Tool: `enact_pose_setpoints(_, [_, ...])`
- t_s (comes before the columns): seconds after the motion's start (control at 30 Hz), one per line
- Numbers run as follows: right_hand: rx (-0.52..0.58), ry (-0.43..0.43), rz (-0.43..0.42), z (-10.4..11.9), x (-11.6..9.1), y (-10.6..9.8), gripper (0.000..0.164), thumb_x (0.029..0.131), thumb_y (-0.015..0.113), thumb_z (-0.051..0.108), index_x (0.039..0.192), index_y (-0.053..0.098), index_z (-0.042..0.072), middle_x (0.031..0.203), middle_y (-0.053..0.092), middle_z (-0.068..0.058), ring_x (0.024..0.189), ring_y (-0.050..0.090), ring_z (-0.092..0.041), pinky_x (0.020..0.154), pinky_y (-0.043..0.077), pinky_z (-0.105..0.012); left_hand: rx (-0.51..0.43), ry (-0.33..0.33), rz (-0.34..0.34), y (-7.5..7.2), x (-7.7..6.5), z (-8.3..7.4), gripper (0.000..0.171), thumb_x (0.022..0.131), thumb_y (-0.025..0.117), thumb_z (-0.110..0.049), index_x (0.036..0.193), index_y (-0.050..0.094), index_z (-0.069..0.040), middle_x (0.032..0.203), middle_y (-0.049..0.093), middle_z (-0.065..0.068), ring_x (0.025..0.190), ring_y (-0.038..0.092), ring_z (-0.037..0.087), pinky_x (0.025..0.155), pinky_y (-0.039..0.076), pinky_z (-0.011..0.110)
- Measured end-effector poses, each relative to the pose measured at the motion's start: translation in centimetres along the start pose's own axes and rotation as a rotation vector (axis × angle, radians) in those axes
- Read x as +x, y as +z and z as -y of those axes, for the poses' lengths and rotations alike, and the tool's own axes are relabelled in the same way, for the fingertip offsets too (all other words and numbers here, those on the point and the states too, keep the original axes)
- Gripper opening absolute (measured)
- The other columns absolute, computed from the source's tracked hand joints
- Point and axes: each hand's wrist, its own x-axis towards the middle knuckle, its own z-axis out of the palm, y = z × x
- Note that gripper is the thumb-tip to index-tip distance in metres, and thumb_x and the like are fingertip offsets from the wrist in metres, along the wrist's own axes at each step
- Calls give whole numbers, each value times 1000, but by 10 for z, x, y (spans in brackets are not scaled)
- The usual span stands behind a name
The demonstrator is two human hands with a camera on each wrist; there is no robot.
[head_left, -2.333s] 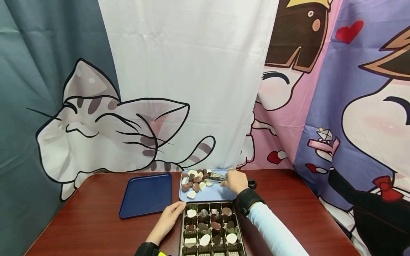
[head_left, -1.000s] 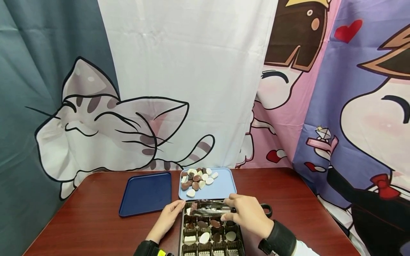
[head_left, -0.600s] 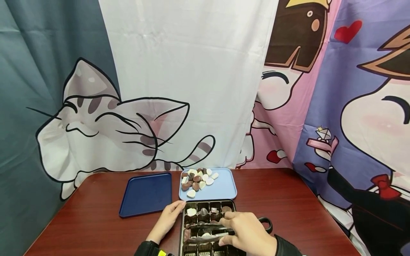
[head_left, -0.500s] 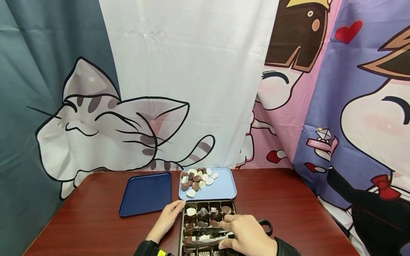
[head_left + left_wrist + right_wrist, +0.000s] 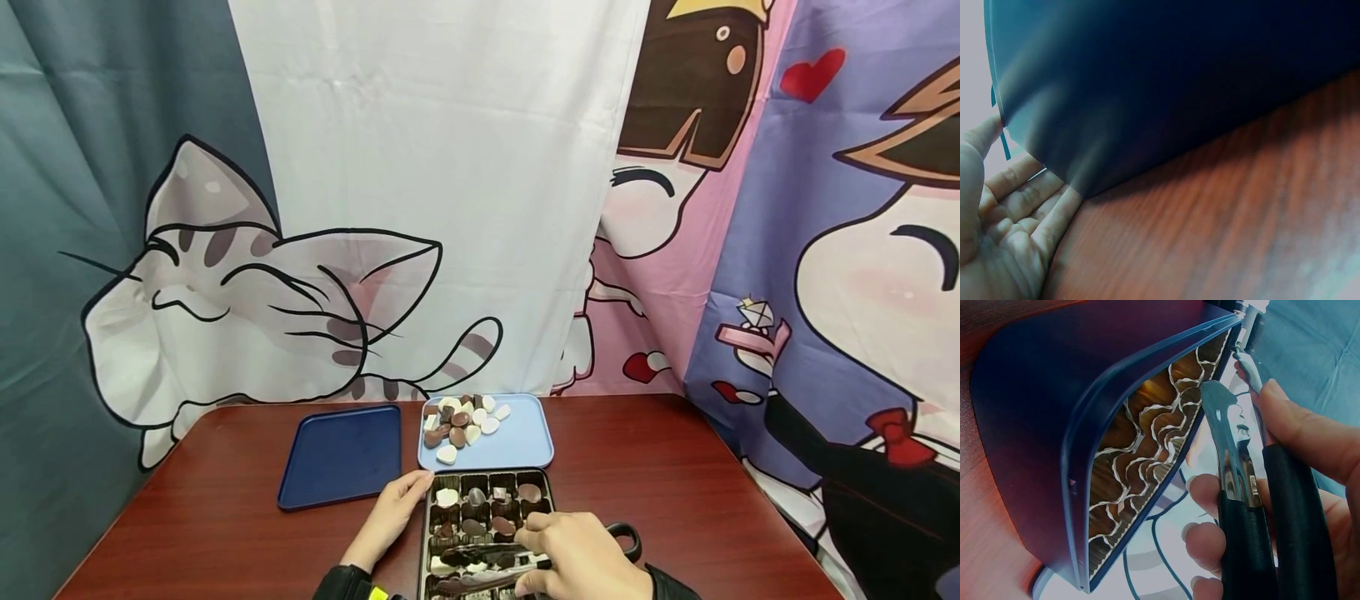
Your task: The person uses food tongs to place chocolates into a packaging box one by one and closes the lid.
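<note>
In the head view, the black compartment box (image 5: 424, 542) sits before you on the tabletop (image 5: 210, 508). Just beyond it lies the light blue tray (image 5: 525, 437), bearing brown and white pieces (image 5: 459, 419); to its left and a little beyond is the dark blue tray (image 5: 343, 458). Your right hand (image 5: 581, 558) grips the tongs (image 5: 491, 576) above the box, partly blocking its near rows. They run crosswise over it, looped handle past its right side, tips toward its left, arms slightly apart. Your left hand (image 5: 392, 515) touches its far left corner.

In the left wrist view, that hand's fingers lie fairly straight against the box's wall.

In the right wrist view, your thumb and fingers wrap the black handles; the metal heads point across the box's rim. You cannot tell whether they pinch a piece.
</note>
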Motion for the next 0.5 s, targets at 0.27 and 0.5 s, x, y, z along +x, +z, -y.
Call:
enact_pose_setpoints(0.27, [2, 9, -29, -6, 5, -1, 48, 87, 73, 53, 117, 75, 17, 96, 67, 4, 75, 59, 2, 61, 44, -18, -9, -12, 6, 0, 0, 1, 46, 106, 51, -41, 124, 67, -2, 123, 69, 14, 115, 64, 19, 93, 53, 34])
enact_pose_setpoints(0.5, [46, 216, -85, -14, 23, -10, 62, 84, 77, 54, 122, 70, 5, 97, 65, -6, 70, 59, -14, 62, 49, -31, -7, -7, 3, 0, 1, 1, 45, 106, 52, -40, 123, 68, -2, 122, 70, 14, 113, 64, 18, 92, 52, 33])
